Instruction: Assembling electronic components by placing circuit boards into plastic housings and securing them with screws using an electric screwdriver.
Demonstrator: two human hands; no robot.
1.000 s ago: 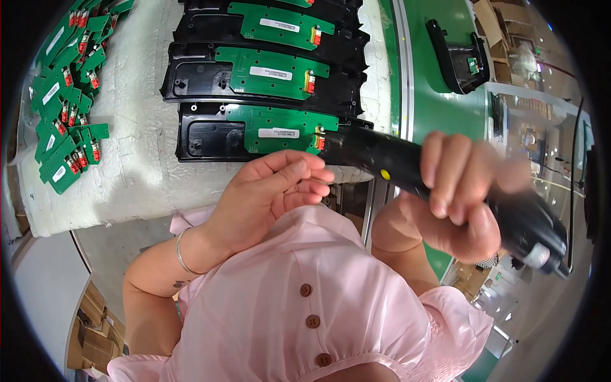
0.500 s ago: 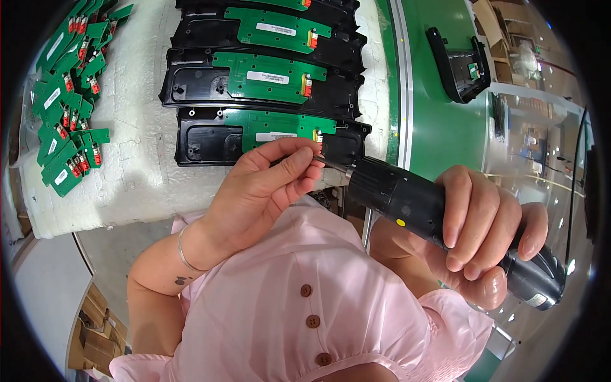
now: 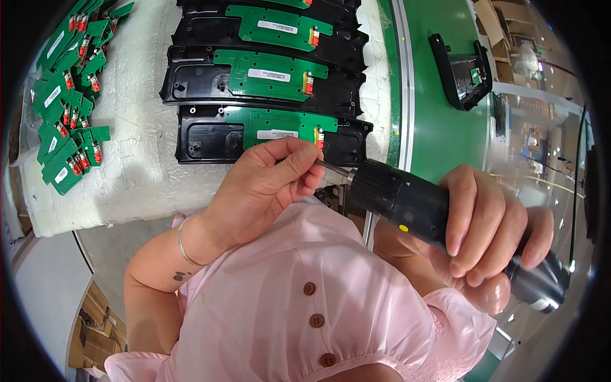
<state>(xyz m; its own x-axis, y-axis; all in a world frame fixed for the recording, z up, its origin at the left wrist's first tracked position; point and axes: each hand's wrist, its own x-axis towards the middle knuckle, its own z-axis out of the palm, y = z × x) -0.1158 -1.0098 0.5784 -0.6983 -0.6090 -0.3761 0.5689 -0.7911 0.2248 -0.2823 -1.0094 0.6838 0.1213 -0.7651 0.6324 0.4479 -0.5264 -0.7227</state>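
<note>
My right hand (image 3: 493, 232) grips a black electric screwdriver (image 3: 407, 204) held level, its metal bit (image 3: 332, 167) pointing left. My left hand (image 3: 270, 178) has thumb and fingers pinched at the tip of that bit; whether a screw sits between them is hidden. Just beyond the hands lies the nearest black plastic housing (image 3: 203, 137) with a green circuit board (image 3: 280, 124) set in it. Two more housings with boards (image 3: 267, 70) lie in a row behind it on the white foam pad (image 3: 146, 172).
A heap of loose green circuit boards (image 3: 67, 102) covers the left of the pad. To the right runs a green conveyor belt (image 3: 439, 127) carrying one black housing (image 3: 461, 70). Cardboard boxes (image 3: 102, 318) stand on the floor at lower left.
The screwdriver has swung down and right, away from the nearest housing. My left hand closed from open fingers into a pinch on the bit's tip.
</note>
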